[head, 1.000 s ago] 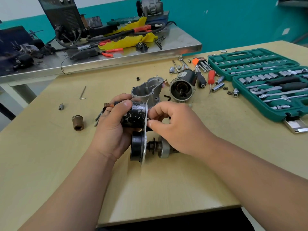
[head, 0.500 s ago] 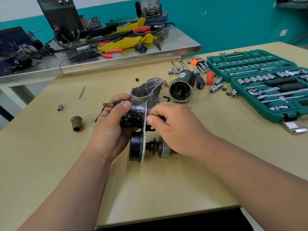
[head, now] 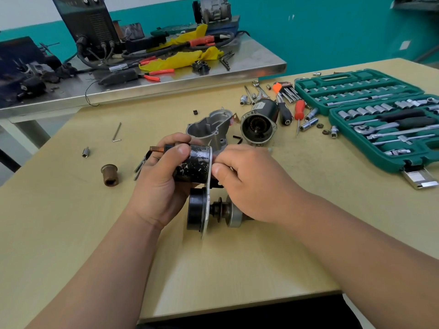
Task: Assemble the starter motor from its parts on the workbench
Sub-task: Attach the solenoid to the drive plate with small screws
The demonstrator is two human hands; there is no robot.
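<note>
The starter motor sub-assembly [head: 202, 186] is held just above the workbench [head: 237, 269], near its middle, and almost nothing is altered from a second ago: it is kept in the same place and at the same tilt, with the scuffed black solenoid [head: 193, 163] uppermost, the mounting plate [head: 207, 198] edge-on and the pinion drive [head: 229, 211] pointing right. The left hand [head: 159, 186] is still wrapped round the solenoid, thumb laid across its top and fingers closed behind it. The right hand [head: 251, 184] is curled over the drive side, its thumb and forefinger pressed to the plate as if pinching it; only a slight shuffle of those fingertips is seen, and whether a small part is held there is hidden. A fitting step is judged to be under way, with the plate being seated or aligned. Behind, the aluminium nose housing [head: 209, 127] and the motor body [head: 259, 124] are left lying apart and unjoined, so most of the assembly is judged still to be done; the socket set [head: 380, 119] lies open at the right
</note>
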